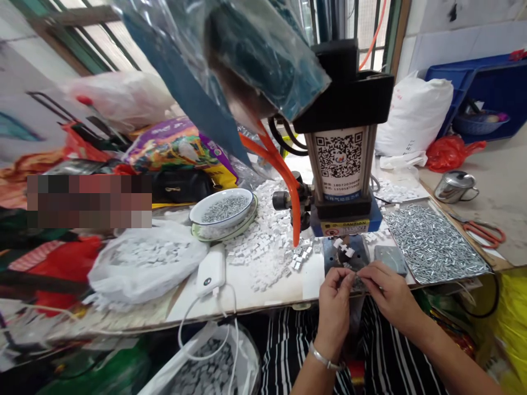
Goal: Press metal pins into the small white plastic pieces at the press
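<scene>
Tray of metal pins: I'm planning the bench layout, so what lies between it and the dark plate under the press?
In the head view, a grey block lies between the tray and the dark plate, with small white pieces behind it.

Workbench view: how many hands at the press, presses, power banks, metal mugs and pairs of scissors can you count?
Hands: 2 (left hand, right hand)
Press: 1
Power bank: 1
Metal mug: 1
Scissors: 1 pair
Total: 6

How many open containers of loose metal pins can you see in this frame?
2: the white bowl, in the picture left of the press, and the shallow tray, beyond the right hand. Others may be hidden.
</scene>
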`<action>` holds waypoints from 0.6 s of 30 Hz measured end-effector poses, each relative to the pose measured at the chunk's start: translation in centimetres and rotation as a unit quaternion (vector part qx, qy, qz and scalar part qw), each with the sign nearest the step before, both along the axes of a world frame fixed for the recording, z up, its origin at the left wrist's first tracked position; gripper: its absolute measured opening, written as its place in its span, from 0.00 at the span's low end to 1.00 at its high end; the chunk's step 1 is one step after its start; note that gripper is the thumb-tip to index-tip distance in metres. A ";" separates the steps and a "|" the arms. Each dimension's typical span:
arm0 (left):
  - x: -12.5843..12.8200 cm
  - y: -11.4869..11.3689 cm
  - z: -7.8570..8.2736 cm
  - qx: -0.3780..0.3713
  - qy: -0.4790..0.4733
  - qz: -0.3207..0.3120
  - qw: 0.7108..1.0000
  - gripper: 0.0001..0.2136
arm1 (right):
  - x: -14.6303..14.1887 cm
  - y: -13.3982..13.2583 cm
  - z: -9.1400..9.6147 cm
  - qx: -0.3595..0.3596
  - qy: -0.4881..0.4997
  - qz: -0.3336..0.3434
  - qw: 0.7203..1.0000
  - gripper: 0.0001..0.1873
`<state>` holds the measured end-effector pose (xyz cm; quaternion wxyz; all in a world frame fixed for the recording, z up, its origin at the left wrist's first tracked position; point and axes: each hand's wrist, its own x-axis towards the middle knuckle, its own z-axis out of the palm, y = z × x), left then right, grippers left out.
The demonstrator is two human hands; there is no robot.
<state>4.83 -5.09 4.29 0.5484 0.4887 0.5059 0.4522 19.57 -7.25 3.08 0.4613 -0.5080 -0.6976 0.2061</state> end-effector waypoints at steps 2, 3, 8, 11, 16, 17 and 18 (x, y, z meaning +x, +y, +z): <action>-0.1 -0.1 -0.1 -0.001 -0.002 0.004 1.000 0.09 | 0.0 0.0 -0.2 0.002 -0.003 0.002 1.000 0.11; -0.1 -0.1 -0.1 0.002 -0.002 0.005 1.000 0.09 | 0.0 -0.1 -0.3 0.001 -0.005 0.002 1.000 0.11; -0.2 -0.3 -0.4 0.034 0.021 0.004 0.999 0.07 | -0.3 0.0 -0.2 0.002 -0.011 -0.005 1.000 0.12; -0.3 -0.3 -0.5 0.033 0.015 0.006 0.999 0.07 | -0.3 0.0 0.0 0.006 0.007 -0.017 1.000 0.10; -0.2 -0.5 -0.2 -0.049 -0.109 -0.016 0.993 0.12 | -0.6 -0.1 0.3 -0.026 0.058 -0.024 0.998 0.08; -0.1 -0.6 -0.1 -0.065 -0.140 -0.017 0.988 0.13 | -0.8 -0.1 0.3 -0.033 0.067 -0.023 0.997 0.08; 0.0 -0.7 -0.1 -0.079 -0.170 -0.017 0.982 0.14 | -1.0 -0.2 0.2 -0.036 0.078 -0.023 0.996 0.08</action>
